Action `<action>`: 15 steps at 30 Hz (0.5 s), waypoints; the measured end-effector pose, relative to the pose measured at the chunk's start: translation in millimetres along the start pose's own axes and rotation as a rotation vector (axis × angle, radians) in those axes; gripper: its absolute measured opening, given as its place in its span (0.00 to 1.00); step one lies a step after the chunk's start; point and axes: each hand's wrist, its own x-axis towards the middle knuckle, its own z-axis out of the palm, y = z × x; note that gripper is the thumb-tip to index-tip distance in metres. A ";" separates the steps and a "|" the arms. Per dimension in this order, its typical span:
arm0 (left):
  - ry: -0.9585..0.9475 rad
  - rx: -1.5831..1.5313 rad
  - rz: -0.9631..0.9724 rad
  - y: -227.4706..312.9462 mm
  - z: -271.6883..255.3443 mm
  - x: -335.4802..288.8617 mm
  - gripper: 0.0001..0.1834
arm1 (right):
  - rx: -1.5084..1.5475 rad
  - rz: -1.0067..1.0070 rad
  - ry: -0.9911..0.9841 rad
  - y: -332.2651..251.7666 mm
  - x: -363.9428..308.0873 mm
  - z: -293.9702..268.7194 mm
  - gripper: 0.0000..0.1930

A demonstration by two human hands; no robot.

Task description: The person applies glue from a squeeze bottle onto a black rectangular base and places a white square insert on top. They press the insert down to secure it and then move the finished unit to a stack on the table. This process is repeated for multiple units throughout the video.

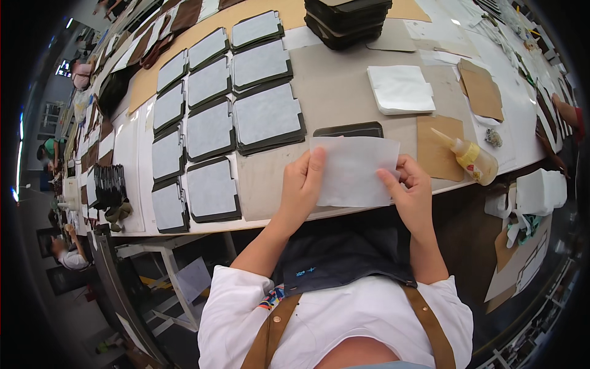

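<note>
Between my two hands is a thin white rectangular sheet (353,172), held just above the table's near edge. My left hand (301,184) pinches its left side, thumb on top. On the right side, my right hand (410,194) grips the edge between thumb and curled fingers. Behind the sheet lies a dark flat piece (348,130), its lower part hidden by the sheet. To the left, several dark pieces topped with white sheets (267,117) lie in rows.
A stack of white sheets (401,89) lies beyond my right hand. A yellowish squeeze bottle (476,161) rests on its side near brown board (439,144). At the back stands a tall stack of dark pieces (347,24). Other people are at the far left.
</note>
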 end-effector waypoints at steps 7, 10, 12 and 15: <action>0.028 -0.084 -0.010 9.3 5.3 -14.8 0.27 | -0.039 0.014 0.054 2.2 8.6 -4.6 0.07; 0.072 0.111 0.036 9.6 4.9 -18.3 0.30 | -0.294 -0.112 0.087 13.8 16.9 -3.9 0.08; 0.089 0.259 0.092 7.2 4.1 -16.1 0.28 | -0.450 -0.191 0.106 16.6 21.1 -1.8 0.08; 0.067 0.370 0.134 -3.6 0.7 -12.6 0.22 | -0.528 -0.233 0.132 15.1 25.4 3.8 0.09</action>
